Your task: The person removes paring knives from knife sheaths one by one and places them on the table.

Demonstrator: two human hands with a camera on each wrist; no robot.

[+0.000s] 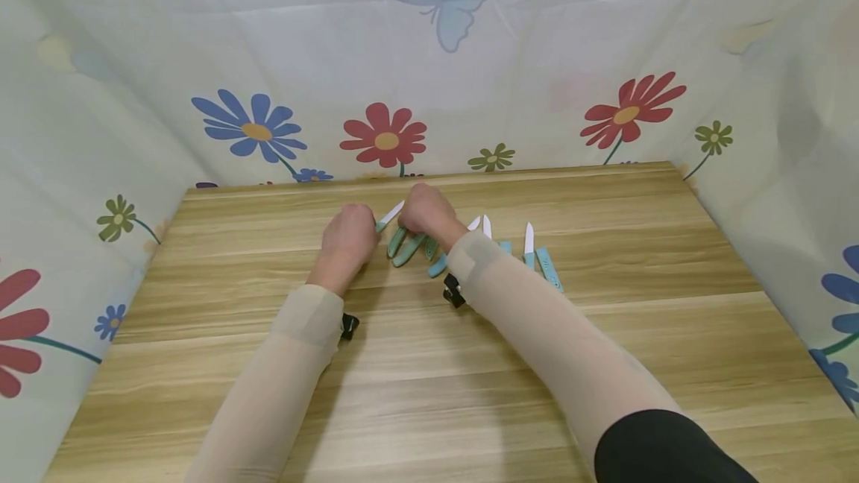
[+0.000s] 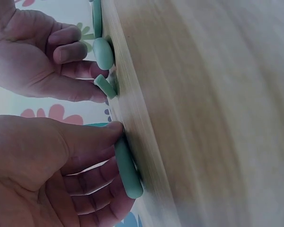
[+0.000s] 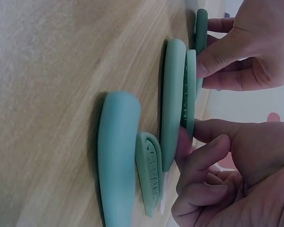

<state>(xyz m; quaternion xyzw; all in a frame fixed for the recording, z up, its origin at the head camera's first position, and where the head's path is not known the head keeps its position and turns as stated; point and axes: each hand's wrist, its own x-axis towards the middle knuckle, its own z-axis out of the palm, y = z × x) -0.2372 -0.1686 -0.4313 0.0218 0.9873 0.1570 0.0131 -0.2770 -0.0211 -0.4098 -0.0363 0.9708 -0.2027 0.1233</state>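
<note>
My left hand (image 1: 349, 233) pinches the green handle (image 2: 128, 165) of a small paring knife between thumb and fingers, low over the wooden table. Its pale blade (image 1: 392, 213) points away and to the right. Just to the right, my right hand (image 3: 255, 175) pinches a flat green knife sheath (image 3: 190, 90) with raised lettering between thumb and forefinger. Beside that sheath lies a thick green knife handle (image 3: 173, 104). A second lettered green sheath (image 3: 150, 170) and a blue knife handle (image 3: 118, 156) follow in the row. The right hand and forearm partly cover the row in the head view.
Further right on the table (image 1: 416, 386) lie a white-bladed knife (image 1: 529, 238) with a blue handle, a blue sheath (image 1: 549, 268) and another blue piece (image 1: 505, 246). A flower-printed cloth (image 1: 523, 73) rises behind the table's back edge and along both sides.
</note>
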